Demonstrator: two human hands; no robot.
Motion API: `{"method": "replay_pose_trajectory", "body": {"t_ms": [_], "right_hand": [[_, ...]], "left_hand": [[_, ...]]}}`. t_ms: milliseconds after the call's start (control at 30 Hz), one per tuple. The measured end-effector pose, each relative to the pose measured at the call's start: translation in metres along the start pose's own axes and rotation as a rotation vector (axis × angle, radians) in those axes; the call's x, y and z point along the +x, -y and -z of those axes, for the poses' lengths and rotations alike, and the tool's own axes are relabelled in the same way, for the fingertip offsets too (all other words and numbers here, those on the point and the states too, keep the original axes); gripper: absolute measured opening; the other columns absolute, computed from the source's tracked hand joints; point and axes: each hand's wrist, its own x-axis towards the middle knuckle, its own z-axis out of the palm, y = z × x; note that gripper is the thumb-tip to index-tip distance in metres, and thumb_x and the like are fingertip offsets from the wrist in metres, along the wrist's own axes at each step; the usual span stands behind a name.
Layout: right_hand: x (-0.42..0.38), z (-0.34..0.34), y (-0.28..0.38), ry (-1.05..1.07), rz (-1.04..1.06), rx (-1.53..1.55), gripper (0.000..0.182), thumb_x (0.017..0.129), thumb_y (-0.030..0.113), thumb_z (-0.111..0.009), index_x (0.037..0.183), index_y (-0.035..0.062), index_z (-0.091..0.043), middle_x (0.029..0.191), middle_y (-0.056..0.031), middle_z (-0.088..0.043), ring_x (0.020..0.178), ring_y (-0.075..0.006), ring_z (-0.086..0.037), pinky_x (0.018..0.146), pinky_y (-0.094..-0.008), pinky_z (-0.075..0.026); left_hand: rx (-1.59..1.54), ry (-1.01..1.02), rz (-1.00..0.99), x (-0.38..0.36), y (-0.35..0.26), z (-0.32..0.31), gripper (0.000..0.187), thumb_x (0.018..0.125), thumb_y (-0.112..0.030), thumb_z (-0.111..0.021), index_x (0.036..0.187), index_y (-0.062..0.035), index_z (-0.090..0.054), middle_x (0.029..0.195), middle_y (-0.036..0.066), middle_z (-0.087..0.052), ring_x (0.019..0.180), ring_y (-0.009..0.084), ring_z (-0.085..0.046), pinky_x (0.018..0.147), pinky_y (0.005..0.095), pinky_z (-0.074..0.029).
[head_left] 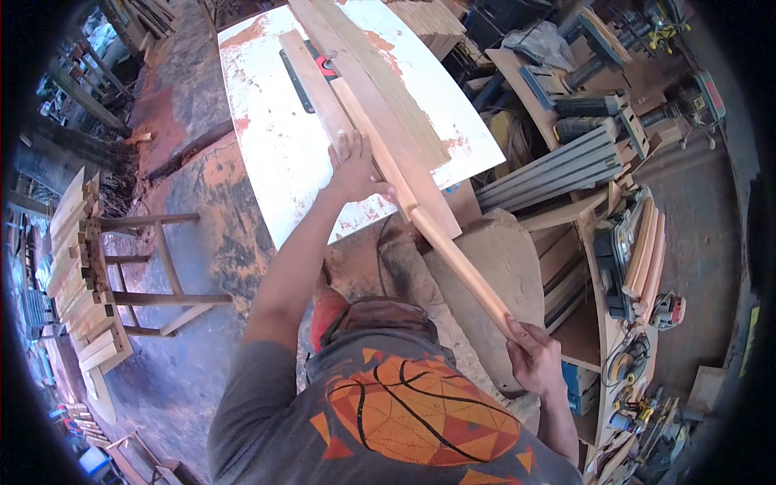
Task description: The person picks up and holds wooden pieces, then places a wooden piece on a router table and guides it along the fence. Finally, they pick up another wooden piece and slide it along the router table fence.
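Observation:
My right hand (533, 356) is closed around the near end of a long, narrow wooden strip (461, 257). The strip runs up onto a white tabletop (255, 121), with a step or joint visible near the table's front edge. On the table, my left hand (356, 171) lies with fingers spread over a narrow board (311, 89), its thumb reaching toward the strip. A long, wide board (396, 105) lies along the strip's other side. Between the boards, a red ring (326, 67) shows by a dark plate (296, 81), partly covered by the narrow board.
At left, cut wooden pieces (85, 283) lie on a wooden stand (162, 259). To the right, shelving (594, 283) holds power tools and rounded wooden strips (645, 250). Grey slotted lengths (558, 166) jut toward the table. A flat stone-like slab (493, 275) lies below the strip.

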Motion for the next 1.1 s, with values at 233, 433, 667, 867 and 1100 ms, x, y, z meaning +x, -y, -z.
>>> {"method": "replay_pose_trajectory", "body": {"t_ms": [233,433,667,867,1100], "right_hand": [[0.03,0.004,0.015,0.034,0.022,-0.043,0.052,0.083,-0.001,-0.068,0.134,0.0066,-0.063,0.103,-0.0235,-0.07,0.082,-0.0379,-0.072,0.071,-0.0405,-0.058],[0.047,0.006,0.022,0.03,0.054,-0.063,0.052,0.083,-0.001,-0.068,0.135,0.006,-0.063,0.102,-0.0234,-0.07,0.082,-0.0385,-0.071,0.071,-0.0409,-0.058],[0.064,0.006,0.03,0.021,0.08,-0.077,0.051,0.083,-0.001,-0.068,0.133,0.0044,-0.063,0.102,-0.023,-0.07,0.081,-0.0376,-0.071,0.071,-0.0404,-0.058],[0.08,0.007,0.039,0.018,0.064,-0.065,0.05,0.082,-0.001,-0.068,0.132,0.0049,-0.065,0.101,-0.0226,-0.07,0.081,-0.0377,-0.071,0.07,-0.0404,-0.058],[0.095,0.007,0.048,0.02,0.092,-0.142,0.048,0.081,0.001,-0.07,0.129,0.0046,-0.066,0.1,-0.0219,-0.07,0.079,-0.0379,-0.07,0.068,-0.0412,-0.057]], "left_hand": [[0.03,0.063,0.031,0.019,0.011,0.017,0.148,0.061,-0.074,-0.08,0.158,0.0068,-0.003,0.165,0.031,-0.001,0.152,0.0491,0.008,0.119,0.065,0.006],[0.025,0.092,0.032,0.026,0.016,0.032,0.15,0.059,-0.075,-0.078,0.158,0.0087,-0.002,0.165,0.032,0.002,0.152,0.0492,0.01,0.119,0.065,0.007],[0.083,0.107,0.061,0.043,0.026,0.037,0.148,0.062,-0.078,-0.076,0.158,0.0072,-0.002,0.165,0.031,-0.002,0.152,0.0498,0.007,0.119,0.066,0.005],[0.013,0.061,0.041,0.055,0.039,0.039,0.14,0.069,-0.075,-0.073,0.158,0.0075,-0.002,0.165,0.032,-0.003,0.153,0.0488,0.007,0.119,0.0664,0.005],[0.023,0.028,0.035,0.068,0.052,0.042,0.136,0.072,-0.073,-0.072,0.157,0.0081,-0.004,0.164,0.032,-0.004,0.153,0.0489,0.006,0.119,0.0658,0.004]]}}
